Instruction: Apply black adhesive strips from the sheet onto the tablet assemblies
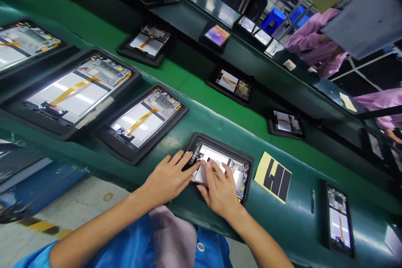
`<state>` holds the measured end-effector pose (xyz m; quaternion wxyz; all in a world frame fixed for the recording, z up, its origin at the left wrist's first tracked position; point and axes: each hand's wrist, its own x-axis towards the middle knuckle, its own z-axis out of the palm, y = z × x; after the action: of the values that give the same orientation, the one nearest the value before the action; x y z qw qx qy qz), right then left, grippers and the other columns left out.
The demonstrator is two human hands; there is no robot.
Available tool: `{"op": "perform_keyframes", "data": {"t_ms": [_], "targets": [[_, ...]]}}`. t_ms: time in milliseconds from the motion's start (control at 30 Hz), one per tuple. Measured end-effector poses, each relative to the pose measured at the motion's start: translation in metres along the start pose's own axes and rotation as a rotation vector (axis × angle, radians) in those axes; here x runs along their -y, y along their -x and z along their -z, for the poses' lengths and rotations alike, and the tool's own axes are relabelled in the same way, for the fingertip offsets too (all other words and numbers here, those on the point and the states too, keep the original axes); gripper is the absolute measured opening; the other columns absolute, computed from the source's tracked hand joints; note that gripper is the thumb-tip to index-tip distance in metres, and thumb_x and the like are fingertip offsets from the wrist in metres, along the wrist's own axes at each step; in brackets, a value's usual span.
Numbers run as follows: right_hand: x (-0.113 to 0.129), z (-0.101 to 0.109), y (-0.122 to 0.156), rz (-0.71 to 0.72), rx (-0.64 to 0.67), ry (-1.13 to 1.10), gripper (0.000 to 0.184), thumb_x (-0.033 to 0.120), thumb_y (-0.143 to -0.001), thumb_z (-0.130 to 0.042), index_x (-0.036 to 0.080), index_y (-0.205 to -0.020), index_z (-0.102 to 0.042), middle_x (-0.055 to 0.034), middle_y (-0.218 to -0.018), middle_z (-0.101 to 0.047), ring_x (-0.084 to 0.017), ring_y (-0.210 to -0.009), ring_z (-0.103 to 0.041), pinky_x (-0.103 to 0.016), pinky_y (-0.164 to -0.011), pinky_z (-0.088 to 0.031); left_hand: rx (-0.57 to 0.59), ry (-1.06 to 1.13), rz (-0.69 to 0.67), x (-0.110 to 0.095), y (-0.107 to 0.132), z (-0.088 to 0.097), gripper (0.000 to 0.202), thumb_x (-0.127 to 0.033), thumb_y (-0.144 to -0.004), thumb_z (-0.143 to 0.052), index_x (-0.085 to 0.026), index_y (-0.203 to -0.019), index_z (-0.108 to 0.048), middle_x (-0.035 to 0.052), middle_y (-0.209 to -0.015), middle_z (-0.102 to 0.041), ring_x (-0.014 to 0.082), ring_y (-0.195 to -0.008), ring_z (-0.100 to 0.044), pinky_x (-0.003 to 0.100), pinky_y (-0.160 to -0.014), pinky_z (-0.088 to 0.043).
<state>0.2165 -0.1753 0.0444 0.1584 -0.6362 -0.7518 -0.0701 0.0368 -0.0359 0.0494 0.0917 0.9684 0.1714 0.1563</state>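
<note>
An opened tablet point(236, 170) with its back off lies in a black tray point(220, 143) on the near edge of the green bench. My left hand point(169, 176) rests on the tray's left side, fingers stretched flat toward the tablet's upper left corner. My right hand point(220, 190) lies on the tablet's silver battery area, fingers extended and pressing down on its middle. Neither hand holds anything that I can see. A yellow sheet with black strips point(272, 176) lies just right of the tray.
Several more open tablets in black trays, such as one at the left point(141, 122) and one at the far right point(338, 217), line the bench and the green conveyor belt point(201, 83). Workers in pink sleeves point(317, 46) sit across. The floor is at lower left.
</note>
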Motion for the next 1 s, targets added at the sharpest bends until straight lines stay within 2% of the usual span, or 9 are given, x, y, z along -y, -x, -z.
{"op": "perform_keyframes", "data": {"t_ms": [133,300,400,533,733,833,1000], "targets": [[-0.001,0.001,0.000,0.013,0.014,-0.001,0.062,0.034,-0.107,-0.044,0.005,-0.160,-0.031,-0.0174,-0.128,-0.074,-0.032,-0.127,-0.063,-0.050,-0.109,-0.041,-0.004,-0.058,-0.015,-0.003,0.000,0.000,0.035,-0.026,-0.097,-0.058,-0.024,-0.131,-0.069,0.0139,-0.133,-0.067,0.0327,-0.117,-0.060,0.037,-0.081,-0.046],[-0.004,0.004,0.001,0.055,0.027,-0.041,0.072,0.033,-0.107,-0.045,0.001,-0.164,-0.015,-0.0191,-0.128,-0.073,-0.031,-0.123,-0.064,-0.051,-0.109,-0.042,-0.021,-0.076,-0.022,-0.003,0.002,-0.001,0.034,-0.026,-0.098,-0.056,-0.024,-0.129,-0.070,0.0135,-0.132,-0.068,0.0329,-0.115,-0.062,0.038,-0.081,-0.047],[-0.004,0.004,0.000,0.052,0.049,-0.059,0.074,0.033,-0.107,-0.045,0.002,-0.165,-0.011,-0.0195,-0.130,-0.072,-0.031,-0.125,-0.064,-0.051,-0.110,-0.042,-0.012,-0.062,-0.018,-0.002,0.004,-0.003,0.035,-0.027,-0.099,-0.055,-0.024,-0.131,-0.069,0.0139,-0.132,-0.067,0.0336,-0.116,-0.062,0.039,-0.081,-0.049],[-0.003,0.005,-0.001,0.024,0.096,-0.064,0.073,0.033,-0.107,-0.044,0.003,-0.165,-0.012,-0.0205,-0.133,-0.070,-0.032,-0.130,-0.061,-0.053,-0.112,-0.041,-0.003,0.027,0.012,0.000,0.007,-0.009,0.037,-0.028,-0.100,-0.053,-0.025,-0.135,-0.067,0.0144,-0.134,-0.066,0.0327,-0.121,-0.060,0.040,-0.087,-0.053],[-0.004,0.009,-0.005,0.054,0.106,-0.075,0.078,0.029,-0.107,-0.044,0.001,-0.165,-0.002,-0.0209,-0.140,-0.066,-0.032,-0.131,-0.060,-0.053,-0.111,-0.042,-0.052,0.130,0.031,0.004,0.014,-0.019,0.040,-0.027,-0.100,-0.052,-0.022,-0.137,-0.065,0.0144,-0.137,-0.064,0.0325,-0.124,-0.058,0.044,-0.099,-0.054],[-0.006,0.009,-0.005,0.046,0.107,-0.097,0.078,0.024,-0.105,-0.044,0.003,-0.166,0.000,-0.0191,-0.142,-0.065,-0.030,-0.131,-0.059,-0.053,-0.111,-0.042,-0.015,0.157,0.036,0.006,0.013,-0.017,0.040,-0.027,-0.101,-0.052,-0.024,-0.139,-0.064,0.0133,-0.138,-0.064,0.0304,-0.126,-0.058,0.042,-0.102,-0.053],[-0.009,0.009,-0.005,0.032,0.100,-0.120,0.078,0.020,-0.103,-0.044,0.006,-0.166,-0.001,-0.0164,-0.142,-0.066,-0.029,-0.129,-0.060,-0.052,-0.111,-0.041,0.041,0.092,-0.005,0.005,0.006,-0.008,0.041,-0.027,-0.101,-0.052,-0.023,-0.141,-0.062,0.0138,-0.136,-0.063,0.0304,-0.121,-0.059,0.040,-0.096,-0.056]]}}
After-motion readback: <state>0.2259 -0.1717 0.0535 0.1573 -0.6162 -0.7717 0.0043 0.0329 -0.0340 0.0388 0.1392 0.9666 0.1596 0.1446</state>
